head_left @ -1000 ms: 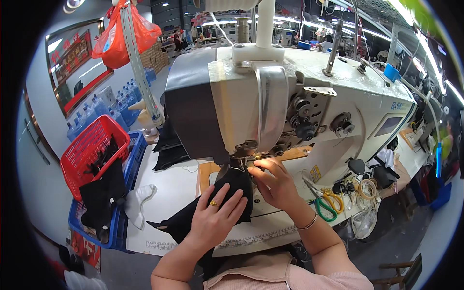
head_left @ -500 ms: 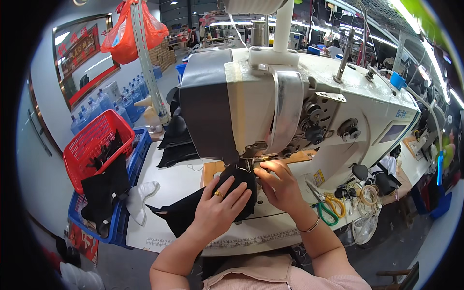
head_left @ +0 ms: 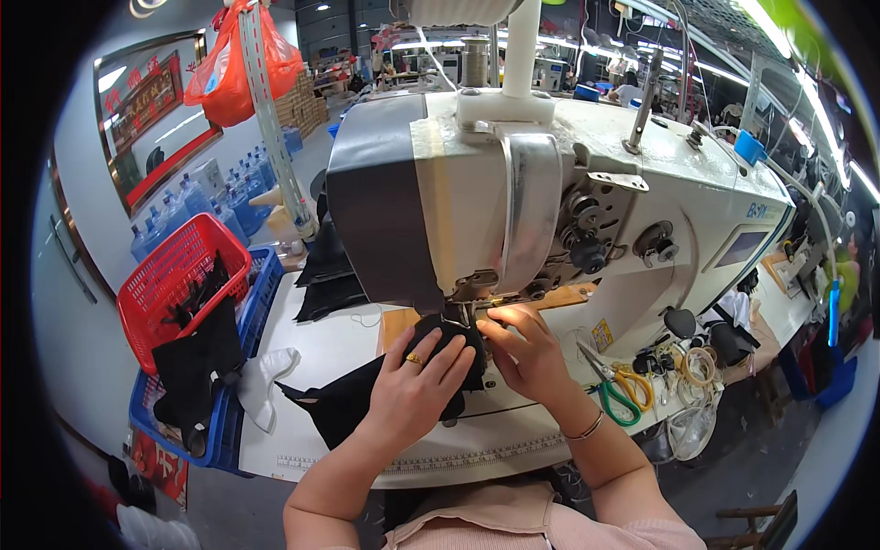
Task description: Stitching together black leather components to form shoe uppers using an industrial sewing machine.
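Black fabric [head_left: 335,408] partly hidden under left hand [head_left: 417,376]; needle too small to tell; pink top [head_left: 591,527] cut off below.

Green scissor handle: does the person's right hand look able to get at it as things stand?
Probably yes: the green scissor handle lies on the table right of the right hand, with nothing visible between them.

The bench [head_left: 325,353] is white. A big sewing machine [head_left: 475,211] stands on it. Black cloth [head_left: 344,408] lies at the front, over part of a ruler strip [head_left: 316,464]. On the left are a white piece [head_left: 266,385] and a black pile [head_left: 330,298]. On the right are scissors [head_left: 605,372] and round rolls [head_left: 701,381], maybe tape; they're hard to see.
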Demonstrator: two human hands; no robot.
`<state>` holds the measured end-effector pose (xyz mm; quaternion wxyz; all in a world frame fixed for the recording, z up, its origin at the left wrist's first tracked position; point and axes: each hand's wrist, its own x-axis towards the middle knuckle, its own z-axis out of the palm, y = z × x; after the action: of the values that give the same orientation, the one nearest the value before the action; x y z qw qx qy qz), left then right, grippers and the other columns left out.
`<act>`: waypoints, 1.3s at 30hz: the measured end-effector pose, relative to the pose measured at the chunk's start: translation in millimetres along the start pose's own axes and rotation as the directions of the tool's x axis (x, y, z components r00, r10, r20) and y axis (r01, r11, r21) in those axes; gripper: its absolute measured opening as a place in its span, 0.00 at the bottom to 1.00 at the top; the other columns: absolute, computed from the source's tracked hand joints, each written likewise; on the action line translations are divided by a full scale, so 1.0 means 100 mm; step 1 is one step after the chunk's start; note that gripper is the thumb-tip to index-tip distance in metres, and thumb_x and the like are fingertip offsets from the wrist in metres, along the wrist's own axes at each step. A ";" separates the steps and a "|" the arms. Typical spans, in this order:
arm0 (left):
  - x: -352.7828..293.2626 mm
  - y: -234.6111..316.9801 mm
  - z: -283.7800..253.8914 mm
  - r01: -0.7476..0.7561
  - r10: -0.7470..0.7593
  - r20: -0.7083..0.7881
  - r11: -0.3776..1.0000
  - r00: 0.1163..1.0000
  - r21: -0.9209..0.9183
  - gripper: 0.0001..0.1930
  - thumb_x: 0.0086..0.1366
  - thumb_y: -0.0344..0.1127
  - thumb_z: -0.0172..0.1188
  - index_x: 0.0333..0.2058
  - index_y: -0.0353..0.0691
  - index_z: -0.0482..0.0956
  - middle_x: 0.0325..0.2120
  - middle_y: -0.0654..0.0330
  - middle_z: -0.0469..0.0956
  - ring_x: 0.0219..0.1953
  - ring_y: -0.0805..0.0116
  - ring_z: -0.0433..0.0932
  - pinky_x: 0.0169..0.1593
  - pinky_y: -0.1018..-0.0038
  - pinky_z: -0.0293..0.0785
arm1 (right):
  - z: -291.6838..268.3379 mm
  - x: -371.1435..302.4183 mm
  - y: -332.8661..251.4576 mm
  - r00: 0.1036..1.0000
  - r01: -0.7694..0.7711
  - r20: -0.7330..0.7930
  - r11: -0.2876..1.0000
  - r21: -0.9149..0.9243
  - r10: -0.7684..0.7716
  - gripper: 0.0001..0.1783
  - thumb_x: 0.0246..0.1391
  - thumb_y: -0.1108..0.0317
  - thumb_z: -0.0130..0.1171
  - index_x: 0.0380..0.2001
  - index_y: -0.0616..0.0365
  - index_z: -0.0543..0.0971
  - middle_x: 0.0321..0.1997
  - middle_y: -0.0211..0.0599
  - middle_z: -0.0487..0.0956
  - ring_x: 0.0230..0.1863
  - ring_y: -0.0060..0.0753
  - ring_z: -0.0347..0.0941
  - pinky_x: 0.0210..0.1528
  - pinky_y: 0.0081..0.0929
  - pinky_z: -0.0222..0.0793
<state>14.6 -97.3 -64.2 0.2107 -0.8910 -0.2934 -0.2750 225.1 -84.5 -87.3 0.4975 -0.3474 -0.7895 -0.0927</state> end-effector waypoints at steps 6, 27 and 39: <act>0.01 -0.05 0.08 0.067 -0.069 -0.052 0.997 0.996 -0.031 0.20 0.55 0.30 0.54 0.48 0.48 0.78 0.49 0.66 0.76 0.52 0.64 0.74 0.61 0.59 0.62 | -0.02 0.01 0.01 0.999 0.028 0.025 0.999 -0.025 -0.028 0.24 0.41 0.81 0.61 0.45 0.55 0.76 0.48 0.39 0.73 0.50 0.47 0.71 0.50 0.37 0.72; 0.06 -0.17 0.27 -0.008 -0.011 -0.249 0.997 0.968 -0.074 0.17 0.53 0.33 0.59 0.43 0.48 0.80 0.43 0.65 0.78 0.46 0.63 0.78 0.52 0.66 0.73 | -0.09 0.04 -0.03 0.995 0.010 0.101 0.994 -0.108 0.001 0.21 0.43 0.78 0.60 0.45 0.52 0.77 0.47 0.38 0.74 0.50 0.47 0.72 0.48 0.36 0.72; 0.08 -0.26 0.36 -0.013 -0.026 -0.292 0.991 0.956 -0.130 0.13 0.51 0.35 0.62 0.38 0.50 0.81 0.38 0.66 0.78 0.43 0.67 0.79 0.49 0.68 0.74 | -0.11 0.12 -0.09 0.994 0.046 0.110 0.937 -0.346 -0.008 0.27 0.37 0.82 0.56 0.44 0.50 0.79 0.41 0.33 0.74 0.42 0.40 0.71 0.43 0.34 0.70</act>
<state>16.7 -55.4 -81.2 0.1921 -0.8513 -0.2434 -0.4233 223.7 -91.4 -69.9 0.3841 -0.4234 -0.7907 -0.2192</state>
